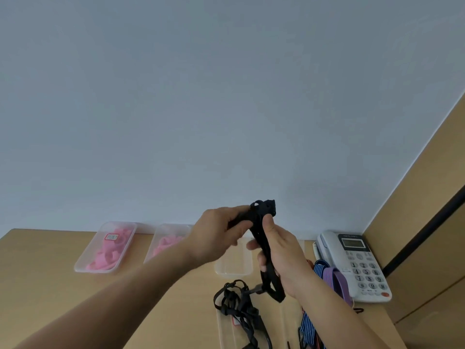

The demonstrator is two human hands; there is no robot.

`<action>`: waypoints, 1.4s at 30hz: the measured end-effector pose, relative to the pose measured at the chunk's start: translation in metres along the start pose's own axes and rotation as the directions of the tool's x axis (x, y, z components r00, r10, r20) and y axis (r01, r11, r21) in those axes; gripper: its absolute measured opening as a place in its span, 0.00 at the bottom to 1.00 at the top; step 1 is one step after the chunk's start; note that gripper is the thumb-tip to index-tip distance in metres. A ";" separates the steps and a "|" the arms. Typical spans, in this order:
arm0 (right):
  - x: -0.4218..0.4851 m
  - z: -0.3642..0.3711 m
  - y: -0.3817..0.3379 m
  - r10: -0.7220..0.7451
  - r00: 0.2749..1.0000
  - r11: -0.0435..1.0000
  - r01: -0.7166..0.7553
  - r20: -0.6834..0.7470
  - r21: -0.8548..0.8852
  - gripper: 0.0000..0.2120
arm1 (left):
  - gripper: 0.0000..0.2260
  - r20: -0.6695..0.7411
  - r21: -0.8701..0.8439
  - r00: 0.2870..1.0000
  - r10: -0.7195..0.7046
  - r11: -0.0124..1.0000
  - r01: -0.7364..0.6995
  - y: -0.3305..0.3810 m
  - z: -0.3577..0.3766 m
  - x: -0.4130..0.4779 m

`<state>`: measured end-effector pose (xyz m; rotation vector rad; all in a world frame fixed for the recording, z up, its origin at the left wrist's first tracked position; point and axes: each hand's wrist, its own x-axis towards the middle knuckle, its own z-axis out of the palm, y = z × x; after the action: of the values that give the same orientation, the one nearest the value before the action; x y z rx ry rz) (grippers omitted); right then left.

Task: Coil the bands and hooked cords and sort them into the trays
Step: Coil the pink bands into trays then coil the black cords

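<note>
Currently: black band (275, 289), folded in several lengths. Fingers of left hand (216, 233) and right hand (284, 253) curl round it. Red-edged tray label (112, 237) unreadable.

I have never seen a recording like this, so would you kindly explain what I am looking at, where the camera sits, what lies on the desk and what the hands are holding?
There is no machine here. These are a person's two bare hands, filmed by one wide-angle camera worn on the head, looking forward and down. The left hand and the right hand both grip a black band, folded into loops, above a wooden desk. At the back stand a clear tray and a second tray, both holding pink bands. A third tray stands to their right. Nearer lie a tangle of black cords and some striped and purple bands, with a telephone at the right.
</note>
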<state>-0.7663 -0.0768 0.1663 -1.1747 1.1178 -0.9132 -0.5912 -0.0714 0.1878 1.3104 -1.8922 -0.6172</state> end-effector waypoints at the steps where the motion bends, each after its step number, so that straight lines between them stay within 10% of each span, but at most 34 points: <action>1: 0.000 0.002 0.002 0.031 0.999 1.000 -0.031 -0.010 0.003 0.27 | 0.11 -0.067 0.164 0.993 0.099 0.983 -0.087 -0.002 0.004 -0.001; 10: 0.002 0.013 -0.001 0.105 0.994 0.977 -0.105 0.009 0.183 0.33 | 0.23 -0.034 0.668 0.819 0.573 0.622 -0.407 -0.026 0.018 -0.008; 12: 0.002 0.009 -0.001 0.098 0.993 0.979 -0.086 -0.059 0.185 0.27 | 0.21 -0.058 0.507 0.836 0.546 0.737 -0.446 -0.026 0.020 -0.010; 14: 0.002 0.005 -0.001 0.072 0.995 0.976 -0.055 -0.071 0.211 0.25 | 0.27 -0.062 0.050 0.973 0.221 0.975 -0.218 -0.017 0.016 -0.014; 17: 0.000 0.001 0.000 0.001 0.999 0.974 0.007 -0.034 0.226 0.23 | 0.32 0.167 -0.499 0.947 -0.274 0.805 0.321 -0.008 0.004 -0.008; 23: -0.003 0.004 0.000 -0.129 0.991 0.985 0.125 0.021 0.121 0.23 | 0.07 0.369 -0.564 0.911 -0.182 0.735 0.376 0.004 0.001 -0.006; 29: 0.000 0.000 -0.004 -0.041 0.999 0.996 0.041 -0.006 -0.081 0.25 | 0.03 -0.067 0.094 0.986 -0.150 0.983 0.156 -0.003 0.004 -0.004; 37: -0.008 0.024 -0.007 -0.003 0.996 0.997 -0.003 0.084 0.071 0.25 | 0.11 -0.137 0.476 0.982 0.131 0.878 -0.051 -0.005 0.011 -0.011; 42: -0.008 0.029 -0.007 0.075 0.996 0.976 -0.083 0.048 0.200 0.27 | 0.12 -0.067 0.760 0.879 0.471 0.595 -0.261 -0.005 0.012 -0.010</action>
<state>-0.7396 -0.0638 0.1757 -0.9718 1.0067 -0.9151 -0.5957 -0.0642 0.1737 1.2878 -2.1684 0.6090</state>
